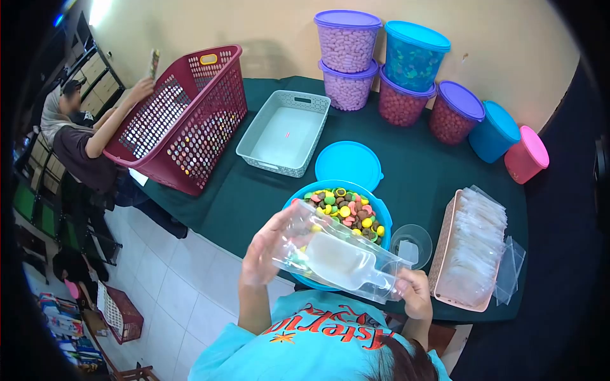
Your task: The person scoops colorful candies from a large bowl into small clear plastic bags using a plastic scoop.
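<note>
Clear plastic bag [330,251] in raised left hand [265,249] grip, right hand [414,293] clenched on white scoop [346,261] handle

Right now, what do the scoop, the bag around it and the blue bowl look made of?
Scoop: probably hard plastic, milky and translucent, holding its shape. Bag: thin clear plastic film, glossy and creased, scoop visible through it; left hand holds it, right hand grips the scoop handle. Blue bowl: opaque smooth plastic, likely, with an even moulded rim.

Turquoise short-sleeved T-shirt, red-orange lettering and small orange starfish print across it; forearms bare; dark hair.
</note>
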Available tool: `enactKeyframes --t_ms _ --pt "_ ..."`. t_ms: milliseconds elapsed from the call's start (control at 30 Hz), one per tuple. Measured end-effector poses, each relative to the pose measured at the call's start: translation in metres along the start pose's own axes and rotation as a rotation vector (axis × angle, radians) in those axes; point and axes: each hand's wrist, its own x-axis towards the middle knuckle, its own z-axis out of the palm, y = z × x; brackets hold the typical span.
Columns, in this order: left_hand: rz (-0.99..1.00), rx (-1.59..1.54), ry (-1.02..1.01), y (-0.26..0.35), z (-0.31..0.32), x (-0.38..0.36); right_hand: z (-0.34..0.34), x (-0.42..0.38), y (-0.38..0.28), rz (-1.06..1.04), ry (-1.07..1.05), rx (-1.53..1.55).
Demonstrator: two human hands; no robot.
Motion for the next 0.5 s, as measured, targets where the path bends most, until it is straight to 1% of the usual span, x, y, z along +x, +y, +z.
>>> enactKeyframes --t_ms 67,100,133,200,233,333,400,500 --pt "-0.118 0.401 -0.287 0.012 -0.019 0.003 -0.006 -0.005 0.002 0.008 0.028 -0.103" --pt "-0.075 0.414 -0.220 0.012 -0.023 0.005 -0.010 -0.007 0.002 0.034 0.009 -0.099" --pt "-0.073 0.416 -0.225 0.013 -0.023 0.006 -0.009 -0.006 -0.002 0.030 0.013 -0.098" --pt "-0.122 0.696 -0.153 0.017 -0.014 0.007 -0.008 -0.005 -0.009 0.040 0.042 -0.135" --pt "-0.087 0.663 -0.106 0.008 -0.015 0.008 -0.008 -0.004 -0.008 0.039 0.044 -0.136" --pt "-0.134 0.686 -0.086 0.001 -0.010 0.012 -0.013 -0.003 -0.007 -0.009 0.013 -0.230" --pt "-0.126 0.687 -0.074 -0.001 -0.009 0.013 -0.015 -0.001 -0.006 -0.039 -0.012 -0.292" --pt "-0.111 0.694 -0.058 -0.003 -0.010 0.016 -0.015 0.002 -0.004 -0.068 -0.004 -0.291"
